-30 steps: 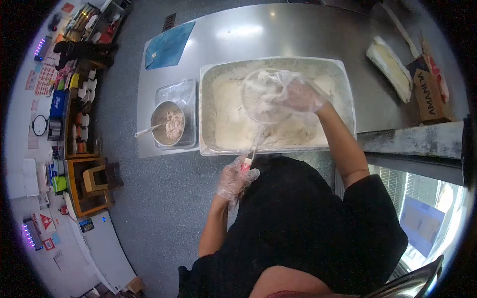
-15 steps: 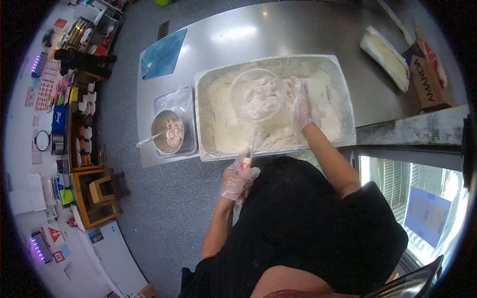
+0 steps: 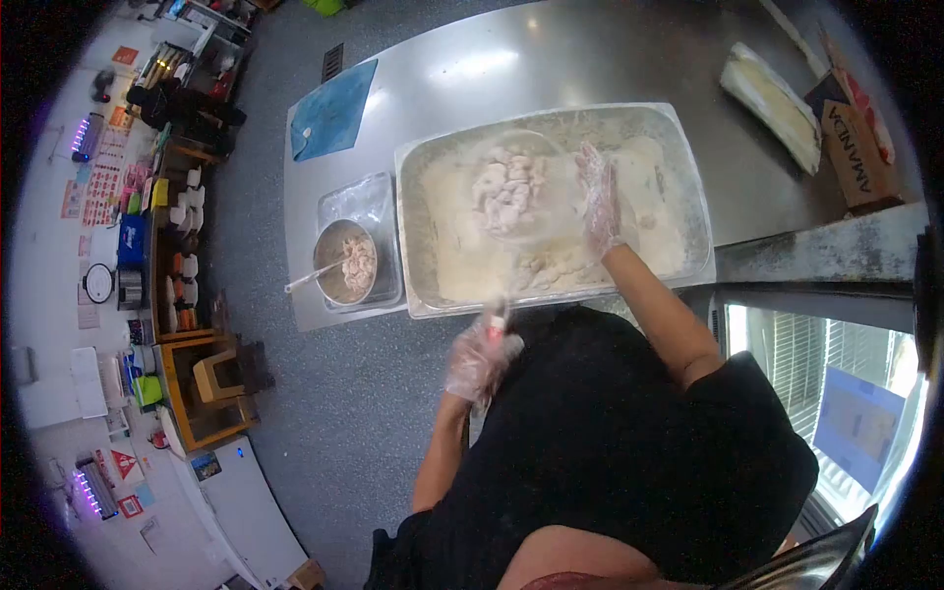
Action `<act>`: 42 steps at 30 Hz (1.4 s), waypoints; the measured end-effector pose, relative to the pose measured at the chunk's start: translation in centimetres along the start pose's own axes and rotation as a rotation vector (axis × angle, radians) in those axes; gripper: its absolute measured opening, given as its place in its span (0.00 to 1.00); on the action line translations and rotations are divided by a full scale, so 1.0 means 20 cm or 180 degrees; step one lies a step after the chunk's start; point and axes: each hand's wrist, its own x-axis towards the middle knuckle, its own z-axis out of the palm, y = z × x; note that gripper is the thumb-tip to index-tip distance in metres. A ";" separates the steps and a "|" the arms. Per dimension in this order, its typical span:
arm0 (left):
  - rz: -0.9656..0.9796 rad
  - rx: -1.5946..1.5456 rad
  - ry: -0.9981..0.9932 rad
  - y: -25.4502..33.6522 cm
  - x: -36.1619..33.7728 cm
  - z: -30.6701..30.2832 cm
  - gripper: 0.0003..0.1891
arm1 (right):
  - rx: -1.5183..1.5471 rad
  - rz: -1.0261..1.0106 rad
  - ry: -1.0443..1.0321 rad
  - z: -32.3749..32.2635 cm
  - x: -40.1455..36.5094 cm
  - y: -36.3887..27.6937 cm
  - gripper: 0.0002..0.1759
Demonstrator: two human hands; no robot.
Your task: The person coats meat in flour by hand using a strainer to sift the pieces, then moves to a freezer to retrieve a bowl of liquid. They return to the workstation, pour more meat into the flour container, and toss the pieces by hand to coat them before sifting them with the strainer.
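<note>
In my left hand (image 3: pixel 482 359), gloved in clear plastic, is the red-and-white handle of a round strainer (image 3: pixel 546 211). The strainer is smeared by motion over a large tray (image 3: pixel 402 226) of pale flour-like powder (image 3: pixel 452 261). Several pale, powder-coated pieces (image 3: pixel 509 187) that look like raw meat lie in it. My right hand (image 3: pixel 600 202), also gloved, is held up on the strainer's right side, fingers straight and palm toward its rim. More powdered pieces (image 3: pixel 556 273) rest in the tray's near part.
Left of the tray, a metal bowl (image 3: pixel 329 280) with similar pink pieces and a utensil stands in a clear container (image 3: pixel 388 211). A blue cloth (image 3: pixel 339 108) lies behind it. At the right are a powdery bag (image 3: pixel 772 108) and a cardboard box (image 3: pixel 854 152). Another person (image 3: pixel 187 108) stands far left.
The pieces in the strainer have shifted and look more separate, and the strainer is more blurred. My right hand's fingers are straighter. The whole view has moved slightly.
</note>
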 end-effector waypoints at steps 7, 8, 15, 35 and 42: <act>-0.0717 -0.0074 0.0289 0.06 -0.01 0.00 0.31 | 0.0231 -0.0193 -0.0147 -0.03 0.03 0.08 0.38; -0.0106 -0.0015 0.0163 -0.08 0.03 -0.02 0.30 | 0.0217 -0.0193 -0.0167 -0.03 0.03 0.06 0.38; 0.0026 0.0794 -0.0002 -0.01 -0.02 -0.07 0.28 | -0.4096 -0.2516 -0.0763 0.18 -0.08 -0.29 0.40; -0.0099 0.1048 -0.0302 0.08 -0.10 -0.12 0.27 | -0.6001 -0.2555 -0.1926 0.28 -0.11 -0.09 0.12; -0.0108 0.0587 -0.0335 -0.04 -0.05 -0.18 0.27 | -0.5326 -0.1779 -0.3623 0.24 0.05 -0.15 0.17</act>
